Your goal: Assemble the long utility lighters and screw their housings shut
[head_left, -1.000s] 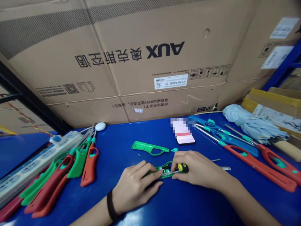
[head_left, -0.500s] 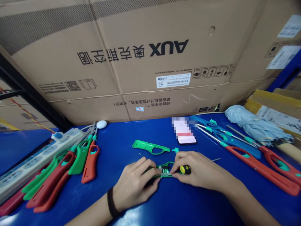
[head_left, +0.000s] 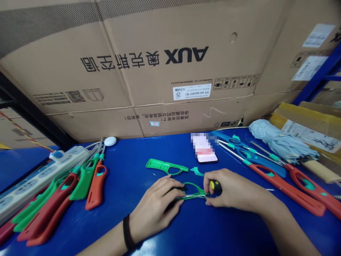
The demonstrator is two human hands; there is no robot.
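Observation:
My left hand (head_left: 160, 201) is closed on the rear of an opened green lighter casing (head_left: 193, 186), of the long-necked gas lighter kind. A thin whitish wire or tube (head_left: 195, 196) runs along inside it. At the casing's front end, the thumb and fingers of my right hand (head_left: 226, 188) are pinched at that strand. Tucked in the same hand is a screwdriver (head_left: 217, 187) with a black and yellow handle; a thin rod, seemingly its shaft, sticks out to the right. Beyond my hands lie the other green casing half (head_left: 165, 166) and a small turquoise trigger piece (head_left: 197, 171).
Several red and green lighters (head_left: 97, 186) lie at left beside a white power strip (head_left: 39, 185). On the right are red and blue lighters (head_left: 290, 188) and a folded umbrella (head_left: 282, 140). A phone (head_left: 207, 157) lies ahead, before a large cardboard box (head_left: 128, 81).
My right hand has moved right, away from my left, carrying the screwdriver. The whitish strand, bunched in the casing before, now lies stretched out along it. The view has shifted slightly.

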